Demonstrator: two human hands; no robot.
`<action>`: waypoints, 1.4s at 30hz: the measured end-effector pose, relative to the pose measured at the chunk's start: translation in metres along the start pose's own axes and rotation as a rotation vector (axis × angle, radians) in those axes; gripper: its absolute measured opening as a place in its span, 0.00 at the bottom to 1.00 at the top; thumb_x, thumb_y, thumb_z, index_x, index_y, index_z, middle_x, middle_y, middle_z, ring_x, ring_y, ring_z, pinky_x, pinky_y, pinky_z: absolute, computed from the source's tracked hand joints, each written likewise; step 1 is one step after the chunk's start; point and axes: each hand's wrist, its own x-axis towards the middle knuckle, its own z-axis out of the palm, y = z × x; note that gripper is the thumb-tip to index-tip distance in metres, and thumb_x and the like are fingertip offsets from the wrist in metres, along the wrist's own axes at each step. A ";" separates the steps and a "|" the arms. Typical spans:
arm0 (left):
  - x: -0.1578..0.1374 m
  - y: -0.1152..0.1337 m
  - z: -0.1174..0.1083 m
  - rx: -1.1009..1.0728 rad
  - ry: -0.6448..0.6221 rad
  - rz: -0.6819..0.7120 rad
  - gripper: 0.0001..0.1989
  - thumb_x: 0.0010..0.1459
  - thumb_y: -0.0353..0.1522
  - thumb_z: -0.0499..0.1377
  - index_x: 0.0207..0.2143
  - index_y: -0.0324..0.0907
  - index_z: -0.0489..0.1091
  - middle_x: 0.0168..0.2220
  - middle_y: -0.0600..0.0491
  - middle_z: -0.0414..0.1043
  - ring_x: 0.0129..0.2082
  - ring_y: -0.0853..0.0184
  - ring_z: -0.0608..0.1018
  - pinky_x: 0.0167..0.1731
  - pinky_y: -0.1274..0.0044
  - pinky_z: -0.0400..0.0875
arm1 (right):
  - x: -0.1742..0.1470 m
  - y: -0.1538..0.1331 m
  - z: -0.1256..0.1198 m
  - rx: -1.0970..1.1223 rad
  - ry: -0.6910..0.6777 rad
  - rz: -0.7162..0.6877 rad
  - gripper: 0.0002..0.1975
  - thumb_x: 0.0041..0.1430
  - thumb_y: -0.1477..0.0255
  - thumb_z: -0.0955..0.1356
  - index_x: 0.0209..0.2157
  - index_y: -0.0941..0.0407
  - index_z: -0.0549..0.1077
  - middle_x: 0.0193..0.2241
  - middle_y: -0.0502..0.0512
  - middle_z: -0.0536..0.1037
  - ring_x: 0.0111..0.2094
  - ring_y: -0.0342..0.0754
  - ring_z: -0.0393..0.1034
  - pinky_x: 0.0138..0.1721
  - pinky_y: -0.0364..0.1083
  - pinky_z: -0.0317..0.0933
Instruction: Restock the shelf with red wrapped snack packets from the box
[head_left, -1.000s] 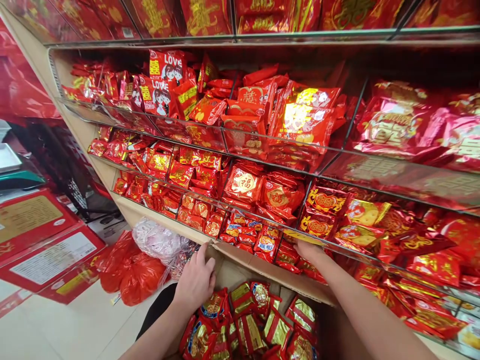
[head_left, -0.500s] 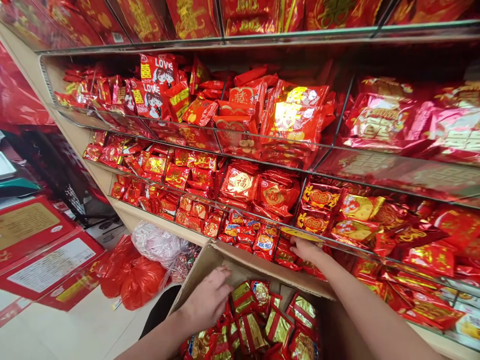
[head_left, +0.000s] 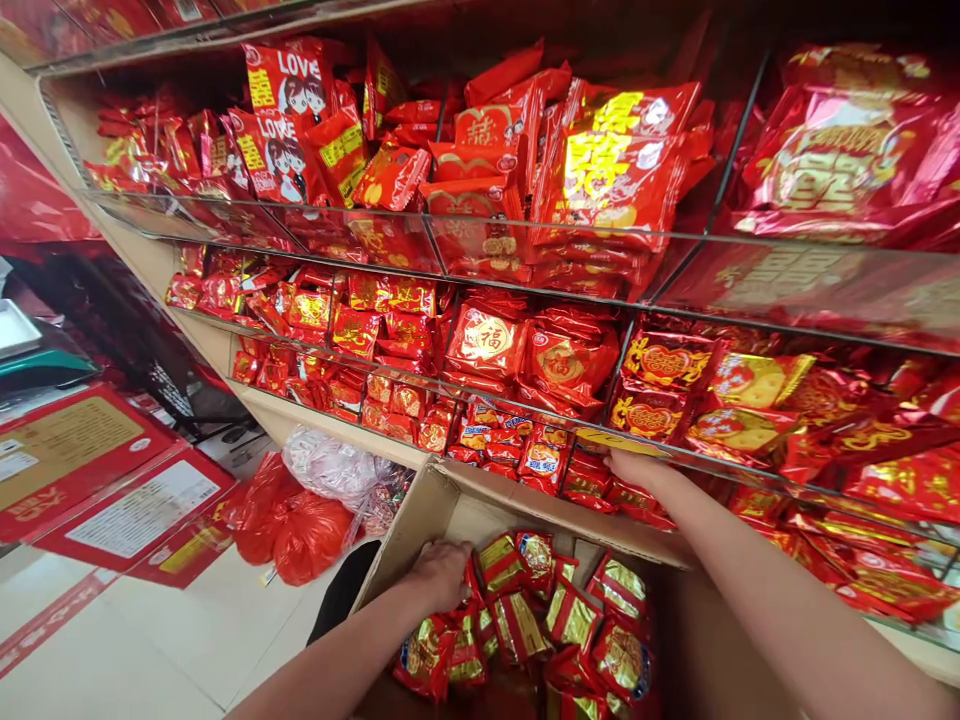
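packets (head_left: 517, 628) by left hand (head_left: 442, 573), yellow label (head_left: 622, 442) above right hand (head_left: 636, 470), both grips unclear, red bags (head_left: 311, 540) near carton (head_left: 414, 525)

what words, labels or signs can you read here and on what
"LOVE": two white-and-red packets
"囍": those packets, also the heart packet
"福": red packet with pale disc, seemingly its neighbour too
Too small, blurred or stylised to read: white panel, gold panel, yellow tag, gold-and-red packets below, other print

Red-gold packets (head_left: 519, 628) jumbled in a cardboard box (head_left: 472, 510)
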 end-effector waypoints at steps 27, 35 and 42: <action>-0.090 0.157 -0.039 -1.024 0.554 0.314 0.14 0.52 0.40 0.53 0.21 0.40 0.60 0.19 0.60 0.58 0.22 0.75 0.62 0.25 0.81 0.58 | -0.241 -0.146 -0.035 1.206 0.388 0.152 0.15 0.53 0.58 0.61 0.24 0.56 0.61 0.21 0.46 0.62 0.24 0.40 0.54 0.25 0.39 0.52; -0.094 0.155 -0.036 -1.008 0.644 0.294 0.19 0.56 0.43 0.46 0.19 0.42 0.51 0.18 0.61 0.48 0.20 0.75 0.55 0.22 0.81 0.53 | -0.243 -0.151 -0.036 1.072 0.502 0.222 0.20 0.56 0.56 0.56 0.19 0.56 0.56 0.18 0.47 0.58 0.23 0.41 0.54 0.24 0.40 0.50; -0.090 0.146 -0.030 -0.995 0.694 0.295 0.18 0.58 0.43 0.43 0.20 0.42 0.50 0.20 0.59 0.50 0.22 0.74 0.56 0.23 0.80 0.53 | -0.241 -0.147 -0.024 0.878 0.661 0.174 0.22 0.57 0.58 0.54 0.17 0.57 0.60 0.17 0.49 0.62 0.21 0.41 0.55 0.25 0.41 0.52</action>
